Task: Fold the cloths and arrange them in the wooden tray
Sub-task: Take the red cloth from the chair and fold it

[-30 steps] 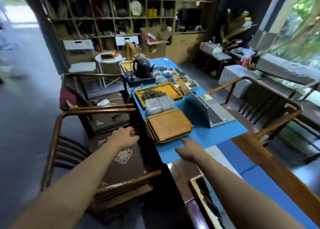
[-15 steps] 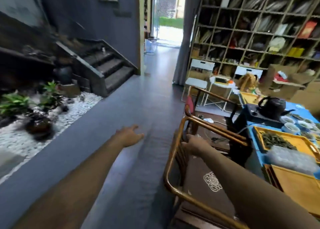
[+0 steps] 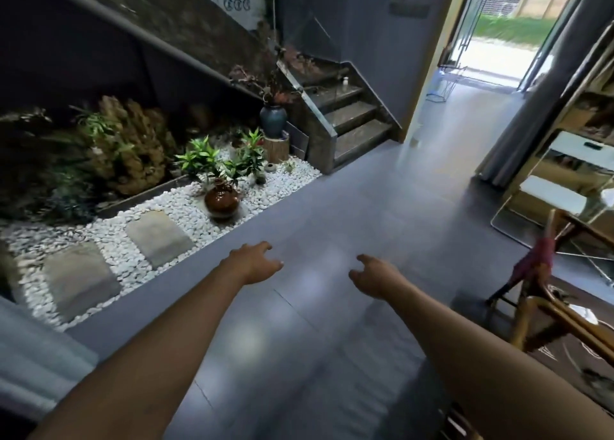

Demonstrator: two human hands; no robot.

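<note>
Looking at grey floor (image 3: 332,213) with your left hand (image 3: 257,262) and right hand (image 3: 375,275) both loose and empty, you've got no cloths or wooden tray in view, so I'd guess you need to find them first.

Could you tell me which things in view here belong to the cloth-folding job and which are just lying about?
Job: only the empty left hand and right hand; no cloth or wooden tray in view.

Lying about: brown jar, blue vase, stepping stones, stairs, wooden chair, white folding chair.
</note>
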